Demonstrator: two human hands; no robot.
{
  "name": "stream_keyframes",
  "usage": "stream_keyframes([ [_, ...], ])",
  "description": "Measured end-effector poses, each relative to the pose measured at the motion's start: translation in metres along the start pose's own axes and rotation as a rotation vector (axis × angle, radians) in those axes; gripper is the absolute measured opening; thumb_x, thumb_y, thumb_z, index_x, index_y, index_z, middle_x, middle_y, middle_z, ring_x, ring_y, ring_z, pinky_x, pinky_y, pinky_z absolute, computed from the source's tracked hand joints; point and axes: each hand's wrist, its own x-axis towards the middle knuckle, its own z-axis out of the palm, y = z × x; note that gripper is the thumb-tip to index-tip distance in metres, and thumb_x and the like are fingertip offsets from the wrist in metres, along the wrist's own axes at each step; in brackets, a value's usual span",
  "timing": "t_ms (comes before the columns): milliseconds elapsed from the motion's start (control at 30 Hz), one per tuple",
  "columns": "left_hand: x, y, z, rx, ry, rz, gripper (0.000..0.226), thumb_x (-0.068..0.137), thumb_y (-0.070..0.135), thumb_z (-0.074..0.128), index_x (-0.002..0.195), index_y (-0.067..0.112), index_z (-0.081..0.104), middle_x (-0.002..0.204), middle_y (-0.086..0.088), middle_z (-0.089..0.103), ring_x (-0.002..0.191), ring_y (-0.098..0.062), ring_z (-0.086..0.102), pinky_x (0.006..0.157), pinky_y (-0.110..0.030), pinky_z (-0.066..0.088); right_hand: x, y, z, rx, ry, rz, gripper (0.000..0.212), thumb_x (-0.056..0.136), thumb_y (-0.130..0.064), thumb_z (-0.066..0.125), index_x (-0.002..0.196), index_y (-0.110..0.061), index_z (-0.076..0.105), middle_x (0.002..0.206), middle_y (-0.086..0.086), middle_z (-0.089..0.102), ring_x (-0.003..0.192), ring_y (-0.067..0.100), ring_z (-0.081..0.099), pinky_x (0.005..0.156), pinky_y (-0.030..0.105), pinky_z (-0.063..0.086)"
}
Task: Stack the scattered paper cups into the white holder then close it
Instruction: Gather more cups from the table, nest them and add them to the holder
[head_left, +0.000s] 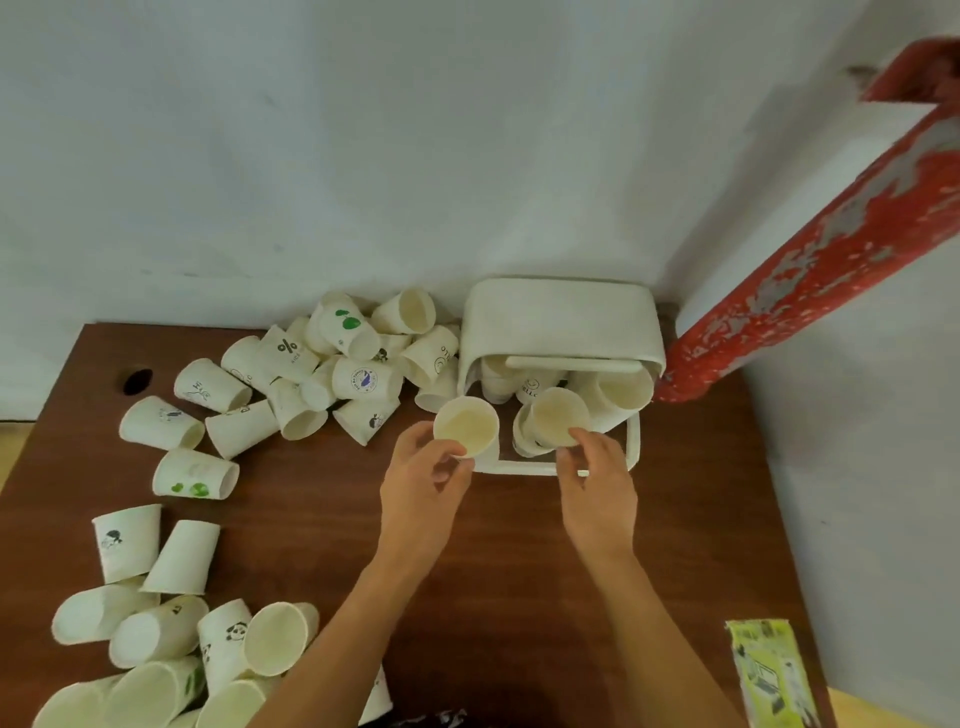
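The white holder (558, 317) stands at the back right of the brown table (519, 545), its lid raised, with several cups inside. My left hand (423, 486) grips one paper cup (466, 423) by its lower rim, mouth up, just left of the holder's front. My right hand (597, 475) holds the rim of a stack of cups (553, 415) that leans out of the holder's open front. Loose paper cups lie in a pile (332, 369) left of the holder and in another group (171, 639) at the near left.
A peeling red pipe (810, 270) slants down to the table right of the holder. A yellow-green packet (771, 673) lies at the near right edge. White walls close the back and right. A dark hole (137, 380) sits in the table's far left.
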Motion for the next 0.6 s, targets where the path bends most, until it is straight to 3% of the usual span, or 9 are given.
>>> stream_keyframes([
  [200,0.006,0.019,0.027,0.005,-0.011,0.037,0.016,0.086,0.020,0.072,0.095,0.031,0.066,0.130,0.013,0.046,0.100,-0.013,0.064,0.084,-0.023,0.056,-0.005,0.017,-0.002,0.137,-0.129,0.058,0.055,0.097,-0.027,0.058,0.147,-0.035,0.036,0.132,-0.022,0.043,0.088,-0.007,0.057,0.079,0.018,0.044],
  [400,0.019,0.034,0.043,0.014,0.004,0.112,0.017,0.084,0.019,0.073,0.097,0.028,0.067,0.130,0.010,0.046,0.104,-0.014,0.061,0.082,-0.023,0.057,0.009,0.027,-0.003,0.127,-0.091,0.022,0.031,0.098,-0.031,0.057,0.128,-0.026,0.058,0.120,-0.017,0.060,0.096,0.000,0.061,0.079,0.017,0.050],
  [600,0.022,0.037,0.041,0.045,0.019,0.113,0.015,0.084,0.017,0.073,0.095,0.026,0.068,0.127,0.011,0.048,0.098,-0.019,0.064,0.078,-0.011,0.051,0.027,0.027,0.001,-0.025,-0.019,-0.026,0.021,0.097,-0.031,0.058,0.116,-0.024,0.063,0.114,-0.011,0.061,0.090,0.006,0.063,0.068,0.022,0.047],
])
